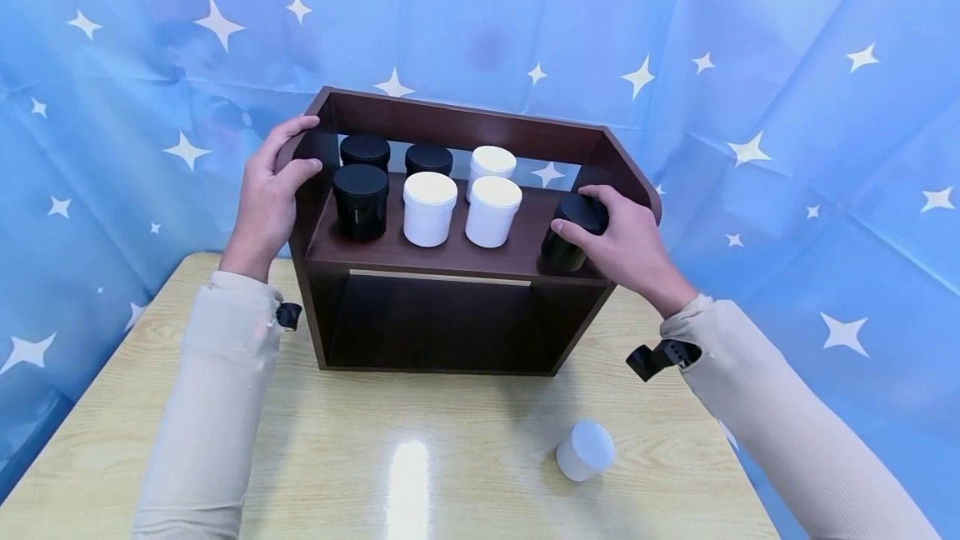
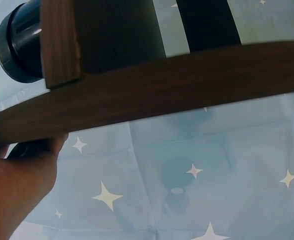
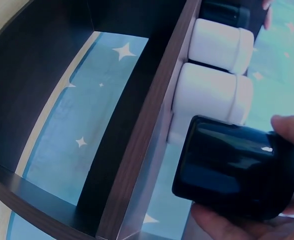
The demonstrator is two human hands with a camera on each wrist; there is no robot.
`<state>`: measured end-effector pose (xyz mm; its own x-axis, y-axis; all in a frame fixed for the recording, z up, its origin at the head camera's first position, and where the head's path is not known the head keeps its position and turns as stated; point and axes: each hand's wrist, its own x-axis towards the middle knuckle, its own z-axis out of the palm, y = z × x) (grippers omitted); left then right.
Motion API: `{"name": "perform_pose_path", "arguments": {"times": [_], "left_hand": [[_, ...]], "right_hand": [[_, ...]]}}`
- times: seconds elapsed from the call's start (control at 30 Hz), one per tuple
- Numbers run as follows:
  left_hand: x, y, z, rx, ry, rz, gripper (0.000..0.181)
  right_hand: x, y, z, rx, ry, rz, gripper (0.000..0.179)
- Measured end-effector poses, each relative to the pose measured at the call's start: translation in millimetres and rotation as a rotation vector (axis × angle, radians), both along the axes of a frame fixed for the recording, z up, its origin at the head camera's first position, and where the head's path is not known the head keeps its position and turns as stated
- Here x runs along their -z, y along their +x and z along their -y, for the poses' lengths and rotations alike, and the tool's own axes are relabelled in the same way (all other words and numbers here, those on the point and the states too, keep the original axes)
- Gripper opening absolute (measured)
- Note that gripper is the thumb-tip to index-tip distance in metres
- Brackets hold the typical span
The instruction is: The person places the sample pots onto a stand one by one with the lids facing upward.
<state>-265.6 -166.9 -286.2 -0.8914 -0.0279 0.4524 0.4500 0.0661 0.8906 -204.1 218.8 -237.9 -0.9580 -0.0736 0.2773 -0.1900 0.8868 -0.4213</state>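
My right hand (image 1: 633,244) grips a black lidded jar (image 1: 564,242) around its lid, at the right end of the upper shelf (image 1: 420,258) of a dark brown wooden rack. Whether the jar's base touches the board I cannot tell; in the right wrist view the black jar (image 3: 232,167) is held near two white jars (image 3: 212,92). With fingers and thumb across its edge, my left hand (image 1: 266,190) holds the rack's left side panel (image 2: 152,92). On that shelf stand a front-left black jar (image 1: 361,211), two black jars behind, and several white jars (image 1: 429,211).
A single white jar (image 1: 585,450) is on the light wooden table (image 1: 337,457), in front of the rack to the right. Below the upper shelf is the rack's lower compartment (image 1: 435,327). A blue curtain (image 1: 787,65) with stars hangs behind.
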Motion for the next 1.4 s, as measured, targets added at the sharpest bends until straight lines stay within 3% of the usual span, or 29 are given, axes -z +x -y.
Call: {"name": "perform_pose_path", "arguments": {"times": [0.43,1.03,1.4], "left_hand": [[0.4,-0.8,0.5,0.001,0.0,0.0,0.046],[1.0,-1.4,0.9,-0.002,0.036,-0.004,0.046],[1.6,-3.2,-1.0,0.016,0.066,-0.014,0.047]], "right_hand": [[-3.0,-23.8,10,0.01,0.03,0.094,0.072],[5.4,-64.5,15,0.143,-0.016,0.112,0.074],[12.2,-85.4,16,0.232,-0.053,0.079,0.069]]}}
